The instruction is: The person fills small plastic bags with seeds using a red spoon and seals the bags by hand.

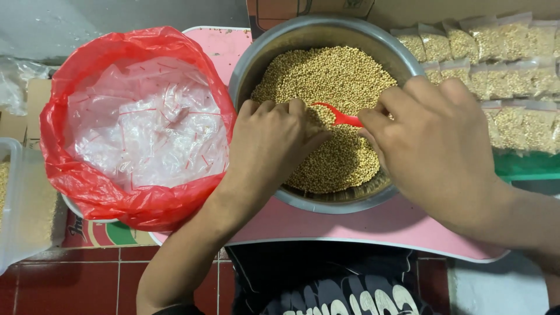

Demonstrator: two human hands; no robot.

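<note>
A round steel bowl on a pink tray holds a heap of small, tan, bead-like seeds. The left hand rests knuckles-up on the seeds, fingers curled; what it grips, I cannot tell. The right hand pinches a thin red plastic scoop, its tip in the seeds. Left of the bowl, a crinkled red bag brims with small clear pouches. Right of the bowl lie rows of filled seed packets, with a clear tub at far left.
</note>
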